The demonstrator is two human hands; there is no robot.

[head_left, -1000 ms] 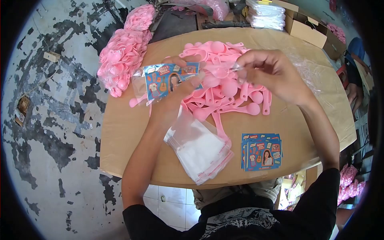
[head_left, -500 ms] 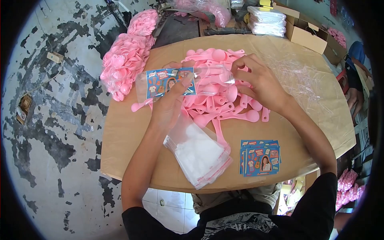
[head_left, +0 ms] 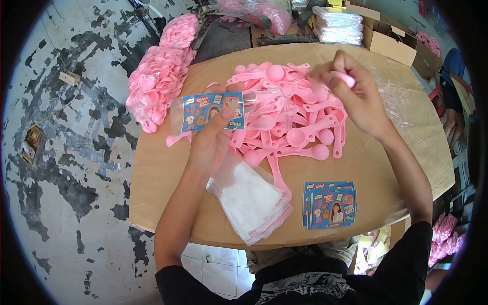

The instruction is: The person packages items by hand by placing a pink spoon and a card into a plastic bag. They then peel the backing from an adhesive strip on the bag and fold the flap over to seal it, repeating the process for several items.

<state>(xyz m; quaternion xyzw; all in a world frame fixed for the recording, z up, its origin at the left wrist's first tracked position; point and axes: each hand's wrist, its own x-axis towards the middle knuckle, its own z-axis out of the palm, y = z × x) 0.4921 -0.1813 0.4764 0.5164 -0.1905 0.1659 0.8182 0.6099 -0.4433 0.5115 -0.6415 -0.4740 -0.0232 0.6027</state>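
My left hand (head_left: 212, 134) is closed on a clear plastic bag (head_left: 274, 109) with a blue printed card (head_left: 195, 114) inside, the thumb pressed on the card. The bag's clear end lies over a heap of pink spoons (head_left: 297, 137). To the right and above the heap, my right hand (head_left: 358, 99) is closed around a pink spoon (head_left: 343, 79); its fingers hide most of the spoon, and the fingertips are blurred. Below my left hand lies a stack of clear bags (head_left: 249, 203). A small pile of blue printed cards (head_left: 330, 208) rests near the table's front edge.
Large clear sacks of pink spoons (head_left: 157, 84) stand at the back left of the brown-covered table (head_left: 168, 193). Thin clear plastic strips (head_left: 399, 107) lie at the right. Behind are packed white bags (head_left: 338, 25) and a cardboard box (head_left: 391, 43). Another person's arm (head_left: 450, 119) shows at far right.
My right hand has left the bag's end and moved up and right, and a pink spoon now shows in it. My left hand has shifted slightly left with the bag.
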